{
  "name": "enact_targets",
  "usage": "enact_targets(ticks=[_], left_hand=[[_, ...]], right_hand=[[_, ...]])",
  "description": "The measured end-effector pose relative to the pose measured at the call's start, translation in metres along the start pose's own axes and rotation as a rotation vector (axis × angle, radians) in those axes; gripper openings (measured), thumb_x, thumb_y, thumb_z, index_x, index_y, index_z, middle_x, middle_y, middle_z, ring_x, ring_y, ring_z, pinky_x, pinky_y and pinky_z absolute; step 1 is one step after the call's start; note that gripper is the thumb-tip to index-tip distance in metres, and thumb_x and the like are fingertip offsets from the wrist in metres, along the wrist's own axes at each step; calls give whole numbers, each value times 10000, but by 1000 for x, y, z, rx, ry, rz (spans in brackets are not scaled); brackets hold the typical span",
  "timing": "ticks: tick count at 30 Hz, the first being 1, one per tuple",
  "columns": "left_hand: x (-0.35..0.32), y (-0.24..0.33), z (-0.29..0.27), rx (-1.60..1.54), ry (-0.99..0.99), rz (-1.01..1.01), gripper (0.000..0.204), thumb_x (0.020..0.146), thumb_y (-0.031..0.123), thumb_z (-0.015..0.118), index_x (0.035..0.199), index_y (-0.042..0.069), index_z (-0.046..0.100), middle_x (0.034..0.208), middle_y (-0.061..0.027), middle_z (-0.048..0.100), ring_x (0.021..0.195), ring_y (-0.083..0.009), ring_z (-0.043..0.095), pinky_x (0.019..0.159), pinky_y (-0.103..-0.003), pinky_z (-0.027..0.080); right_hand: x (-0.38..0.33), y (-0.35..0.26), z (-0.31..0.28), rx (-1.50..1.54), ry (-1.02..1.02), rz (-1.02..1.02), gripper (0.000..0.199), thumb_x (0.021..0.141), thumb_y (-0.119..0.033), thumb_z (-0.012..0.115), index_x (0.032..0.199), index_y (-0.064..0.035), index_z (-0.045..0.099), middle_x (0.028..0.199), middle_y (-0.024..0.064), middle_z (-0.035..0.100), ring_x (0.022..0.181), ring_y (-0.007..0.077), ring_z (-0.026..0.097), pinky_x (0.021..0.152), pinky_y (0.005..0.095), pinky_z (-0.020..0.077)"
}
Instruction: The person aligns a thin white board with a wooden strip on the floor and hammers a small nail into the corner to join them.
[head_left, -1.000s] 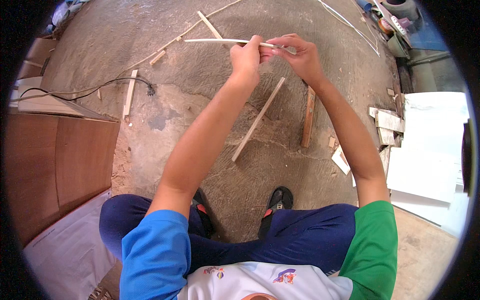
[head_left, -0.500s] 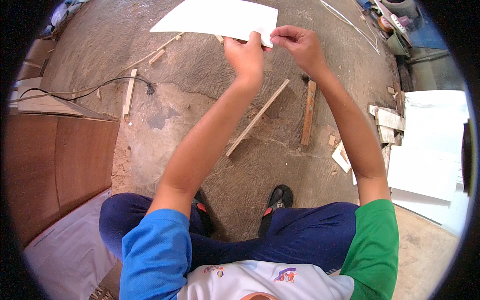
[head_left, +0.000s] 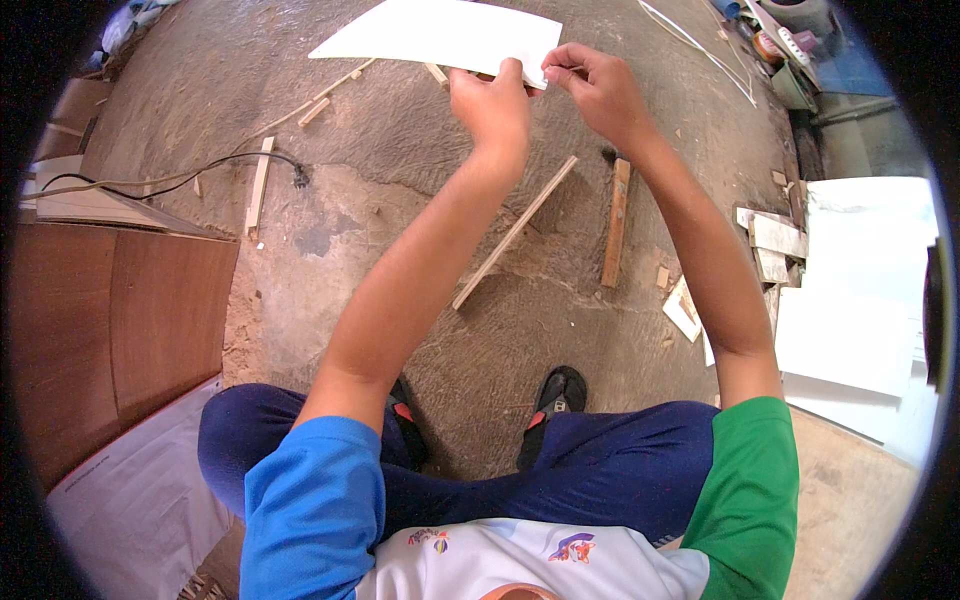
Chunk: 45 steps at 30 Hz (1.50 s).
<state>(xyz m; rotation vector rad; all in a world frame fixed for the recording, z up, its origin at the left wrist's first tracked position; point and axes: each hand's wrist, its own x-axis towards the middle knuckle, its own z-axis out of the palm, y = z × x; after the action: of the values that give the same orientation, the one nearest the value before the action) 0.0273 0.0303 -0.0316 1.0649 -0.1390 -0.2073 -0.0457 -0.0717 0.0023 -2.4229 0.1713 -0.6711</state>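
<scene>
While left hand [head_left: 492, 100] pinches white sheet [head_left: 440, 32], right hand [head_left: 597, 85] pinches corner.

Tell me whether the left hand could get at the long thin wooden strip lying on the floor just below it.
Probably yes. The left hand now pinches the white sheet together with the right hand, so it would have to let go first. The wooden strip lies bare on the floor, nothing across it.

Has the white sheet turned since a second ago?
Yes. The white sheet, edge-on then, now shows its broad face above the wooden slat on the floor; both hands pinch its near corner.
</scene>
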Motion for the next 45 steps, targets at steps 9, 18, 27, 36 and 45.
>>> enact_targets(ticks=[9, 18, 27, 36, 45], left_hand=[[-14, -11, -2, -55, -7, 1, 304, 826, -2, 567, 1086, -56, 419, 985, -169, 570, 798, -219, 628, 561, -303, 563], [-12, -5, 5, -192, -1, 21, 374, 857, 5, 568, 1173, -21, 370, 854, -110, 577, 671, -161, 609, 514, -264, 533], [-14, 1, 7, -206, 8, 8, 388, 863, 11, 575, 1187, -15, 365, 879, -132, 603, 671, -158, 616, 492, -258, 516], [-14, -3, 7, -167, 20, -34, 382, 866, 8, 564, 1194, -6, 369, 945, -151, 580, 731, -181, 621, 521, -267, 551], [-16, 3, 5, -152, 49, -82, 356, 863, -9, 549, 1178, 0, 385, 1006, -142, 561, 800, -190, 618, 524, -276, 557]], right_hand=[[13, 16, -15, 166, 156, 108, 138, 894, -124, 577, 943, -24, 658, 814, 58, 675, 740, 107, 625, 676, 251, 497], [-6, 6, -8, 102, 176, -35, 145, 808, -154, 674, 916, -58, 692, 826, 97, 699, 704, 148, 659, 619, 276, 492], [-8, 5, -2, 45, 194, -92, 131, 824, -110, 649, 931, -40, 678, 842, 101, 693, 747, 168, 667, 654, 273, 505], [-8, 13, 6, -30, 200, -114, 130, 818, -58, 623, 935, -20, 665, 853, 107, 689, 767, 180, 658, 680, 280, 506], [-7, 1, 15, -91, 227, -102, 109, 787, -71, 606, 862, -8, 653, 850, 159, 655, 795, 332, 634, 719, 384, 502]])
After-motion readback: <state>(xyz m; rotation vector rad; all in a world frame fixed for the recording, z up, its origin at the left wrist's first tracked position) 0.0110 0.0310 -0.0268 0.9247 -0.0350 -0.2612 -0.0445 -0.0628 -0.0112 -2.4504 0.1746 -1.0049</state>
